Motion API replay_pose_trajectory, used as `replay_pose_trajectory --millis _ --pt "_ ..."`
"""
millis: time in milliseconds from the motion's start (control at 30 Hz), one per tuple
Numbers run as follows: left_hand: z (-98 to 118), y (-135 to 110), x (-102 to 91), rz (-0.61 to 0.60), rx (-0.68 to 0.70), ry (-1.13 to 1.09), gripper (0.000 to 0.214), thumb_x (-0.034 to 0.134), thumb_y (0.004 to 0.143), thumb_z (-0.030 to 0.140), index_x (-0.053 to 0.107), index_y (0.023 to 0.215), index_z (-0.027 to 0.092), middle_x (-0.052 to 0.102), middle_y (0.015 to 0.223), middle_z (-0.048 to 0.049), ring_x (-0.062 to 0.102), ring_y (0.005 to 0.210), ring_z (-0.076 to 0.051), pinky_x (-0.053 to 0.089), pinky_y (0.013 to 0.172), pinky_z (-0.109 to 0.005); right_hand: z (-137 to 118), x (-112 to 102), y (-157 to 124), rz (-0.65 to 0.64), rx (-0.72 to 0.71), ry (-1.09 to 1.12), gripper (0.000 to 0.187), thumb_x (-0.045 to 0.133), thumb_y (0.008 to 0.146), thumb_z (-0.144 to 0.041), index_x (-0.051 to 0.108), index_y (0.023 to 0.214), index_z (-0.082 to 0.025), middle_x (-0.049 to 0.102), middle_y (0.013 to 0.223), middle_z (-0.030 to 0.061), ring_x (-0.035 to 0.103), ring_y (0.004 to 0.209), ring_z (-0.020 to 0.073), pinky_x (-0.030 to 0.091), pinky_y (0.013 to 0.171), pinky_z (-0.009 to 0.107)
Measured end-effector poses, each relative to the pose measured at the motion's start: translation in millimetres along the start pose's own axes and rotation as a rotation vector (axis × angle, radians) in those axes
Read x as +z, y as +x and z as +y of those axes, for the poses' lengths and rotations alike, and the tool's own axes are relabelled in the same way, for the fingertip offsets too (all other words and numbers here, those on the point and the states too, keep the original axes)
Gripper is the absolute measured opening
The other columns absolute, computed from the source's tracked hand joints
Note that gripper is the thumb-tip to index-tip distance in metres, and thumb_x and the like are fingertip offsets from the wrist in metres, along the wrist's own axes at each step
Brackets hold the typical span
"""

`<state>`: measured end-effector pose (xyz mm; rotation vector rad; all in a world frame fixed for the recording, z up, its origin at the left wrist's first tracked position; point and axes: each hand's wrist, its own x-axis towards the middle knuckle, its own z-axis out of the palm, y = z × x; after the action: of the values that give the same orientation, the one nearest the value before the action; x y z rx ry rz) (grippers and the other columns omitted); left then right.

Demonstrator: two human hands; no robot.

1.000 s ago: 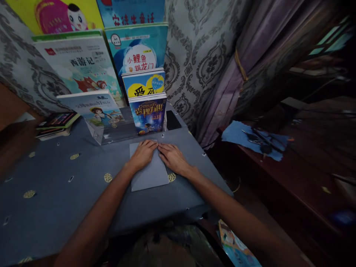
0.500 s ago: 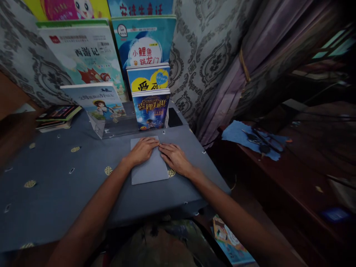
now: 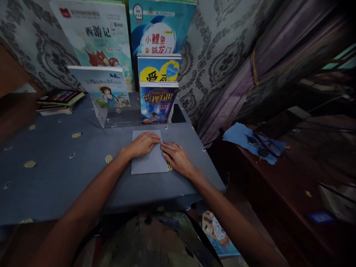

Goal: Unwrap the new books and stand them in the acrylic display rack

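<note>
A pale grey rectangular sheet, maybe folded paper or a thin booklet (image 3: 148, 165), lies flat on the patterned tablecloth in front of me. My left hand (image 3: 145, 144) rests palm down across its upper part, fingers stretched toward the right edge. Along that right edge lies my right hand (image 3: 176, 157), flat, its fingertips close to those of the left and partly over the cloth. Neither hand grips anything. What is under the palms is hidden.
A clear stand behind the sheet holds several books, with a dark blue book (image 3: 157, 104) in front. A black phone-like object (image 3: 178, 113) lies beside it. More books (image 3: 59, 102) are stacked at left. A blue cloth (image 3: 244, 139) with small items lies on the right-hand table.
The camera has tipped downward, so the books sit higher in view. My right hand has slid slightly toward me along the sheet's edge; the left hand has barely moved.
</note>
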<state>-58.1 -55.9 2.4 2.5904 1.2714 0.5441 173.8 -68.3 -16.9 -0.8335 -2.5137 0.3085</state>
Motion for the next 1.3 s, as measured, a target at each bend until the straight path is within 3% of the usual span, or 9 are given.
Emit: replay_pose_trajectory --millis 167,400,867,1100,1300 --pt "-2.9 -3.6 -2.8 -0.087 -0.005 -0.12 0.041 0.049 0.09 0.009 0.072 0.12 0.027 0.072 0.127 -0.0013 0.057 0.132 -0.019 0.04 0.115 -0.045 -7.0 -3.5 -13.2 0.016 -0.005 0.039 0.032 0.047 0.101 -0.025 0.07 0.123 -0.022 0.07 0.131 0.0113 0.062 0.125 0.0267 0.045 0.107 0.053" --pt "2.8 -2.7 0.5 -0.022 0.028 -0.109 0.037 0.052 0.089 0.011 0.072 0.117 0.026 0.073 0.124 -0.0023 0.059 0.128 -0.019 0.043 0.112 -0.046 -10.5 -5.0 -14.9 0.023 0.002 0.047 0.031 0.05 0.099 -0.022 0.071 0.121 -0.02 0.07 0.129 0.0121 0.063 0.123 0.0271 0.046 0.107 0.053" --pt "21.5 -9.9 -2.5 -0.037 0.064 -0.087 0.04 0.052 0.086 0.008 0.074 0.114 0.026 0.075 0.121 -0.0019 0.062 0.123 -0.019 0.046 0.11 -0.046 -21.0 -9.9 -27.9 0.051 -0.038 0.107 0.03 0.051 0.099 -0.022 0.073 0.12 -0.022 0.073 0.124 0.0109 0.065 0.12 0.0267 0.052 0.102 0.052" --pt "25.2 -18.0 -10.3 -0.17 0.058 -0.239 0.046 0.051 0.083 0.003 0.074 0.114 0.028 0.073 0.124 0.0013 0.058 0.13 -0.017 0.04 0.115 -0.042 -26.2 -13.2 -29.3 0.106 -0.05 0.177 0.029 0.049 0.101 -0.024 0.075 0.111 -0.022 0.077 0.11 0.0093 0.07 0.108 0.0237 0.056 0.096 0.044" --pt "38.5 -18.9 -13.6 -0.159 0.064 -0.154 0.043 0.051 0.085 0.003 0.074 0.113 0.026 0.073 0.124 -0.0001 0.059 0.128 -0.019 0.042 0.113 -0.043 -26.2 -13.0 -27.7 0.1 -0.043 0.169 0.027 0.049 0.101 -0.024 0.076 0.102 -0.021 0.077 0.108 0.0089 0.071 0.103 0.0236 0.056 0.094 0.044"
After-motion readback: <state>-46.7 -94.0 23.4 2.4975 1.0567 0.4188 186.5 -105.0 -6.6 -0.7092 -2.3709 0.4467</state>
